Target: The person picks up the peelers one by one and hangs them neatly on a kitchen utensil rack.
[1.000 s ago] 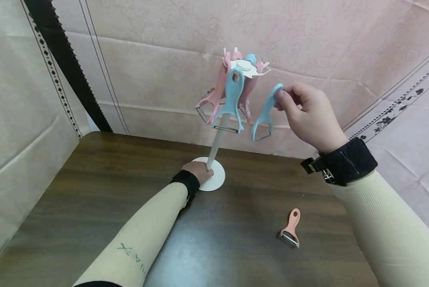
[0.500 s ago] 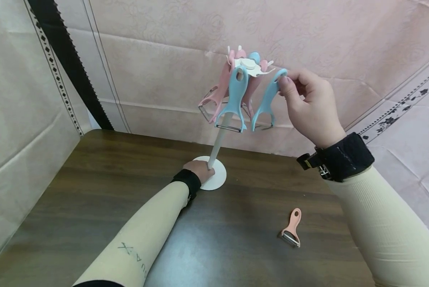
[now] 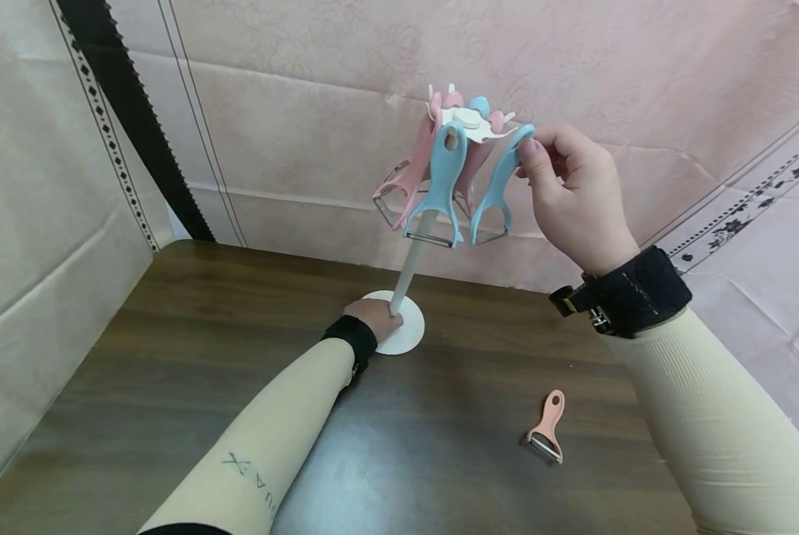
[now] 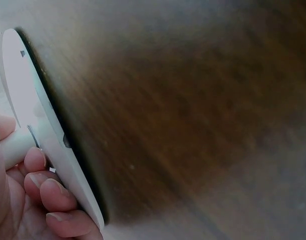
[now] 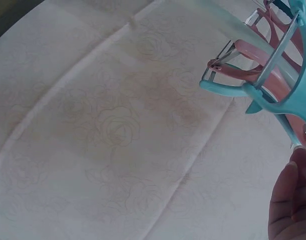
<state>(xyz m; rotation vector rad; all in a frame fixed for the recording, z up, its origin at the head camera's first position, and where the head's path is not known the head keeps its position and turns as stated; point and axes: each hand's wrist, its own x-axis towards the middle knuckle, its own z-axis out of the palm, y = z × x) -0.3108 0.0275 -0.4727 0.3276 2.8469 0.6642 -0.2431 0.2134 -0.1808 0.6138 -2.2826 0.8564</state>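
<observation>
A white stand [image 3: 407,261] with a round base and a hooked top carries several pink and blue peelers. My left hand [image 3: 374,319] grips the foot of its pole; the left wrist view shows the fingers [image 4: 57,195] curled around the pole just above the base [image 4: 67,165]. At the stand's right side my right hand [image 3: 576,197] pinches a blue peeler [image 3: 502,178] by the top of its handle, blade end down. That handle top is right beside a hook tip; whether it is on the hook I cannot tell. Another blue peeler [image 3: 446,174] hangs at the front.
An orange-pink peeler [image 3: 549,427] lies on the brown wooden table [image 3: 466,416], in front of the right forearm. Pale patterned cloth [image 3: 292,134] stands behind the table and along both sides.
My right hand has brought the blue peeler up and in against the stand's hooks. The left hand has kept its hold on the pole, and the view has shifted slightly.
</observation>
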